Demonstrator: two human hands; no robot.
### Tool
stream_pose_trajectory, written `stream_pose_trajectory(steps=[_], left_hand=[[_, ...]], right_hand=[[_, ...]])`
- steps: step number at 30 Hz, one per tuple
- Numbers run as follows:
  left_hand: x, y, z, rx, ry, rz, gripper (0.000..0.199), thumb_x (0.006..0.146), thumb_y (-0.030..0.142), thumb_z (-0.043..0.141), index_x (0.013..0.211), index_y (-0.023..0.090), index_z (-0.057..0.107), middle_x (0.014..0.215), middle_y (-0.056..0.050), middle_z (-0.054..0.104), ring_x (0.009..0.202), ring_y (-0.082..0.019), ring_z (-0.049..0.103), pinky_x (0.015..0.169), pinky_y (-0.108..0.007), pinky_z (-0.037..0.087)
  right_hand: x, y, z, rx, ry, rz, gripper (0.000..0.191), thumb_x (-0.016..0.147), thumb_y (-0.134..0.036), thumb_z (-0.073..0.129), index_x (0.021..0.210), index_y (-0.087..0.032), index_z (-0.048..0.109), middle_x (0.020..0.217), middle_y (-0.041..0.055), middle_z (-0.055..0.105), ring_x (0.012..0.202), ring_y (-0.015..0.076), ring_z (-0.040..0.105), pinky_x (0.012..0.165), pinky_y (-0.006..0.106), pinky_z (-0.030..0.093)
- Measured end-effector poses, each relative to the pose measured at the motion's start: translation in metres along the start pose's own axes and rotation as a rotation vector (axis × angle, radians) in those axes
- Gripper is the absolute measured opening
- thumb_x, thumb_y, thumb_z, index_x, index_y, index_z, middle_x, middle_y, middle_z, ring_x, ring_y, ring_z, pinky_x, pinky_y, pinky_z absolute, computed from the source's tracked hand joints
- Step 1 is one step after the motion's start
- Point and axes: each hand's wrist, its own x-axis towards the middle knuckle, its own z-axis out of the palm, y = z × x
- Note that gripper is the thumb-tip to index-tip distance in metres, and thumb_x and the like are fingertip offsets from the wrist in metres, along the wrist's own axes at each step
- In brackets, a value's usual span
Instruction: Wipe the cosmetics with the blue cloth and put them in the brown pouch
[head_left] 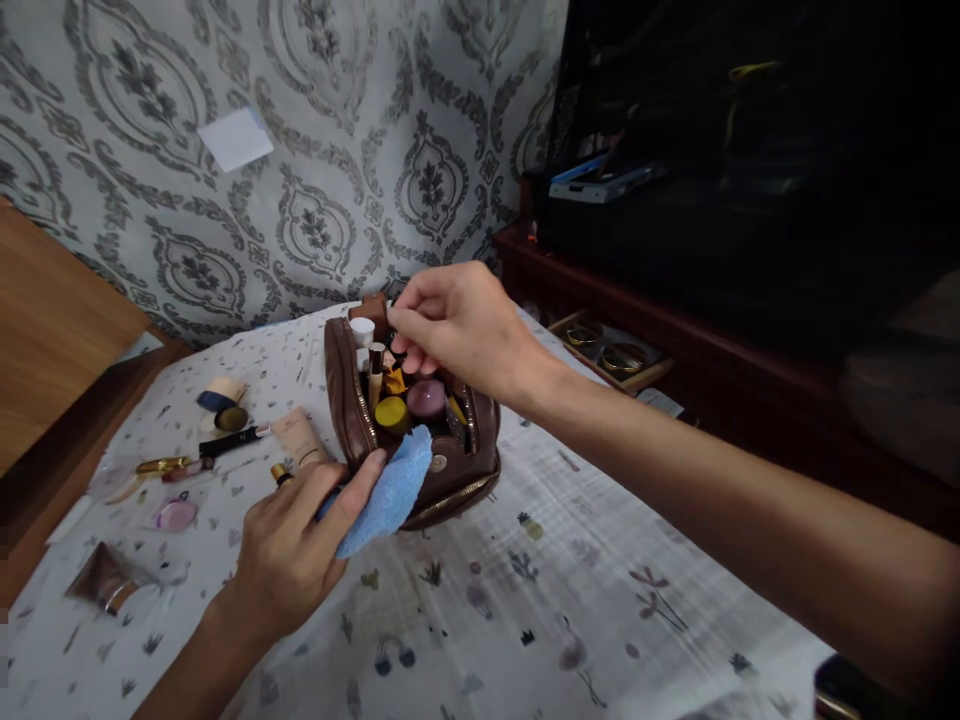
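Observation:
A brown makeup bag (pixel 341 395) stands unzipped on the patterned cloth, filled with cosmetics. Inside are a yellow-lidded jar (pixel 391 415), a mauve round container (pixel 426 399), a slim bottle with a dark cap (pixel 375 378) and a white cap (pixel 362 331). My left hand (pixel 304 540) grips a light blue cloth (pixel 390 497) at the bag's near left side. Above the far part of the opening is my right hand (pixel 457 325), its thumb and fingers pinched together. What lies between those fingertips, if anything, I cannot make out.
Left of the bag lie a beige tube (pixel 298 436), a black tube (pixel 232 441), a brown tube (pixel 105 580), a pink round item (pixel 176 514) and a gold lipstick-like piece (pixel 163 465). A dark wooden cabinet (pixel 600 295) with a tray (pixel 637 378) stands right; a wallpapered wall (pixel 315 230) rises behind.

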Motion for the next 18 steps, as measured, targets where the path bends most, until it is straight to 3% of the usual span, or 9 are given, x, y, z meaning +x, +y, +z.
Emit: stream_pose_trajectory(steps=[6,12,16,18], left_hand=[[0.001,0.000,-0.002,0.002,-0.020,-0.003,0.067,0.091,0.001,0.041,0.155,0.019,0.035,0.097,-0.010,0.063,0.084,-0.021,0.062,0.063,-0.028,0.044],[-0.005,0.002,-0.002,-0.036,0.004,-0.013,0.067,0.092,0.003,0.041,0.156,0.022,0.033,0.097,-0.010,0.064,0.082,-0.020,0.063,0.060,-0.026,0.046],[-0.022,-0.001,-0.003,-0.106,0.050,-0.078,0.071,0.090,0.001,0.044,0.156,0.024,0.033,0.101,-0.011,0.062,0.077,-0.017,0.062,0.057,-0.024,0.045],[-0.034,-0.005,-0.003,-0.103,0.048,-0.125,0.068,0.089,0.000,0.045,0.151,0.026,0.040,0.104,-0.011,0.060,0.079,-0.017,0.062,0.057,-0.023,0.045]], right_hand=[[-0.046,0.010,-0.022,0.148,0.109,-0.065,0.019,0.092,-0.023,0.064,0.074,-0.018,0.059,0.063,-0.0011,0.067,0.048,0.0085,0.060,0.045,0.019,0.050],[-0.099,0.019,-0.018,-0.085,0.199,-0.222,0.013,0.095,-0.022,0.062,0.082,-0.021,0.062,0.064,-0.0027,0.067,0.051,0.0094,0.062,0.049,0.021,0.048],[-0.126,0.030,-0.004,-0.319,0.080,-0.387,0.010,0.096,-0.016,0.057,0.092,-0.022,0.062,0.062,-0.0048,0.064,0.050,0.0084,0.059,0.050,0.021,0.045],[-0.132,0.036,0.005,-0.353,-0.003,-0.452,0.012,0.097,-0.014,0.053,0.093,-0.022,0.061,0.064,-0.0038,0.065,0.052,0.0092,0.060,0.052,0.021,0.045]])
